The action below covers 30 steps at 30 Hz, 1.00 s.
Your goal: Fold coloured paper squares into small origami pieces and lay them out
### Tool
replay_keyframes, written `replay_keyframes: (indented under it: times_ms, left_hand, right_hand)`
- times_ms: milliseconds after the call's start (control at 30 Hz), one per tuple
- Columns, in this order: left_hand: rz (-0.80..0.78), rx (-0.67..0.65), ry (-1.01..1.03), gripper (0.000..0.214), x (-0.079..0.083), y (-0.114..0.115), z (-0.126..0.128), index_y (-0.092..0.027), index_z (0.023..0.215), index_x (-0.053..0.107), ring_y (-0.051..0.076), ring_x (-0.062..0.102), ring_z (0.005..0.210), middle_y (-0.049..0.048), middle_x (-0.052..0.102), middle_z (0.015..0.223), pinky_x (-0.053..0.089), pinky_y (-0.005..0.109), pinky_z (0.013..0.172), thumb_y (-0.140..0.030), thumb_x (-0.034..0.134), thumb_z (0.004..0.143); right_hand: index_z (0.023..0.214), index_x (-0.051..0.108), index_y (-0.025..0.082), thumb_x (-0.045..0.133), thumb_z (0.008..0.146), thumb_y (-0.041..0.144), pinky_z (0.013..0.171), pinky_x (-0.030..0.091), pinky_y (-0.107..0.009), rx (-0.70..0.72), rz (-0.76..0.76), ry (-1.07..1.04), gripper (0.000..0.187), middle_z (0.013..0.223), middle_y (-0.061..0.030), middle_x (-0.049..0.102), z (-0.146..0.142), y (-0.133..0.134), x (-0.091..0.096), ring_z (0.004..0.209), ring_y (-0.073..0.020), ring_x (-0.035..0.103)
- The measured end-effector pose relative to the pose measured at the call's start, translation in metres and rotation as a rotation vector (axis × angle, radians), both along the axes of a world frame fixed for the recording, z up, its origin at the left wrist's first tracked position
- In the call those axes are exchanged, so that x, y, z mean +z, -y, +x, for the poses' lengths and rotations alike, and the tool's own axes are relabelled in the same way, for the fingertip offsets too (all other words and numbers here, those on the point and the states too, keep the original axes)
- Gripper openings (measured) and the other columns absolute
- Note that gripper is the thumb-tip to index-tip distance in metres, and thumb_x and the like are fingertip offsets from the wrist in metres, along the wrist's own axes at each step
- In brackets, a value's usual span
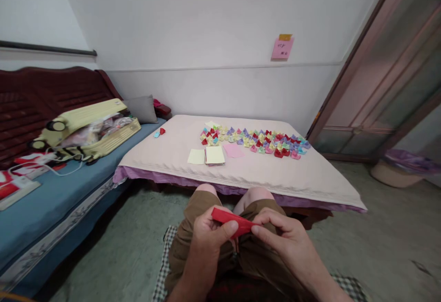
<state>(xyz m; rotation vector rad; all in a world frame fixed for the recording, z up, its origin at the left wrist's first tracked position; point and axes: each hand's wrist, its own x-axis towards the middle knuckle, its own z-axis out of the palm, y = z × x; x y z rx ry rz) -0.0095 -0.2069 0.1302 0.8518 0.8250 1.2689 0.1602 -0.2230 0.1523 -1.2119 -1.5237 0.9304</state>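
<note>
A folded piece of red paper (pixel 236 223) is held between my two hands, above my lap. My left hand (pixel 211 231) grips its left part, the thumb pressed on the front face. At the right end, my right hand (pixel 277 228) pinches the paper between thumb and fingers. On the low table beyond my knees lies a stack of cream paper squares (pixel 215 155). A loose pale yellow sheet (pixel 196 156) lies left of the stack, and a pink sheet (pixel 234 150) lies to its right. Many small folded paper pieces (pixel 257 140) in mixed colours spread behind them.
The table's pale cloth (pixel 165 155) has two small folded pieces (pixel 160 132) on its left. A half-open yellow suitcase (pixel 93 132) sits on the blue-cushioned bench (pixel 99 176). A pink note (pixel 282 48) is taped to the wall. A lined bin (pixel 396 173) stands right.
</note>
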Motion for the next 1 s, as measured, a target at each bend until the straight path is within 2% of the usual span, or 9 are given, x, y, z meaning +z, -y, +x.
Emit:
replay_keyframes:
  times_ms: [100, 267, 433, 567, 767, 900, 1000]
  left_hand:
    - [-0.01, 0.012, -0.037, 0.02, 0.001, 0.002, 0.001, -0.012, 0.071, 0.067, 0.014, 0.052, 0.061, -0.0007, 0.06, 0.06, 0.041, 0.026, 0.062, -0.028, 0.077, 0.064]
    - [0.002, -0.021, -0.136, 0.018, 0.005, 0.001, -0.003, -0.013, 0.067, 0.069, 0.013, 0.05, 0.06, -0.0004, 0.06, 0.061, 0.039, 0.026, 0.061, -0.029, 0.077, 0.063]
    - [0.035, -0.06, -0.234, 0.016, 0.008, 0.003, -0.004, -0.013, 0.066, 0.07, 0.013, 0.048, 0.06, -0.0009, 0.058, 0.059, 0.037, 0.024, 0.058, -0.028, 0.076, 0.065]
    - [-0.022, -0.045, -0.207, 0.017, 0.003, 0.003, -0.003, -0.013, 0.066, 0.069, 0.012, 0.047, 0.057, -0.001, 0.057, 0.058, 0.037, 0.024, 0.056, -0.029, 0.075, 0.066]
    - [-0.021, -0.056, -0.09, 0.017, -0.004, 0.003, -0.001, -0.012, 0.072, 0.068, 0.013, 0.052, 0.061, 0.0007, 0.06, 0.064, 0.04, 0.025, 0.06, -0.028, 0.069, 0.075]
    - [-0.021, -0.022, -0.038, 0.022, -0.001, 0.003, -0.001, -0.013, 0.07, 0.065, 0.012, 0.051, 0.061, -0.0002, 0.059, 0.064, 0.04, 0.024, 0.061, -0.032, 0.062, 0.082]
    - [-0.013, -0.003, -0.023, 0.02, 0.004, 0.003, -0.001, -0.014, 0.07, 0.065, 0.011, 0.05, 0.06, -0.0006, 0.059, 0.064, 0.04, 0.023, 0.062, -0.031, 0.063, 0.081]
  right_hand:
    - [0.065, 0.067, 0.018, 0.066, 0.08, 0.031, 0.059, 0.045, -0.026, 0.018, 0.0, 0.003, 0.019, 0.061, 0.0001, 0.063, -0.001, 0.0, 0.002, 0.061, -0.0164, 0.057]
    - [0.08, 0.069, 0.019, 0.066, 0.08, 0.033, 0.067, 0.046, -0.028, 0.042, 0.006, 0.059, 0.014, 0.076, -0.0034, 0.068, -0.005, 0.0, 0.005, 0.074, -0.0201, 0.061]
    - [0.065, 0.066, 0.018, 0.061, 0.083, 0.03, 0.06, 0.043, -0.027, 0.097, 0.013, 0.087, 0.023, 0.063, -0.0014, 0.063, -0.011, -0.001, 0.003, 0.063, -0.0166, 0.055]
    - [0.064, 0.066, 0.018, 0.063, 0.082, 0.03, 0.062, 0.043, -0.028, 0.095, -0.011, 0.09, 0.023, 0.062, -0.0018, 0.063, -0.008, 0.001, 0.0, 0.064, -0.0174, 0.056]
    - [0.082, 0.069, 0.019, 0.06, 0.086, 0.032, 0.066, 0.044, -0.027, 0.138, -0.01, 0.127, 0.016, 0.074, -0.0018, 0.067, -0.002, 0.006, -0.002, 0.071, -0.0176, 0.059]
    - [0.077, 0.068, 0.02, 0.062, 0.085, 0.033, 0.062, 0.043, -0.025, 0.11, 0.003, 0.148, 0.017, 0.07, -0.0003, 0.066, -0.001, 0.007, -0.004, 0.066, -0.0163, 0.058]
    - [0.073, 0.067, 0.019, 0.064, 0.083, 0.031, 0.059, 0.043, -0.025, 0.077, -0.014, 0.115, 0.016, 0.066, 0.0003, 0.065, -0.001, 0.007, -0.004, 0.062, -0.0155, 0.057]
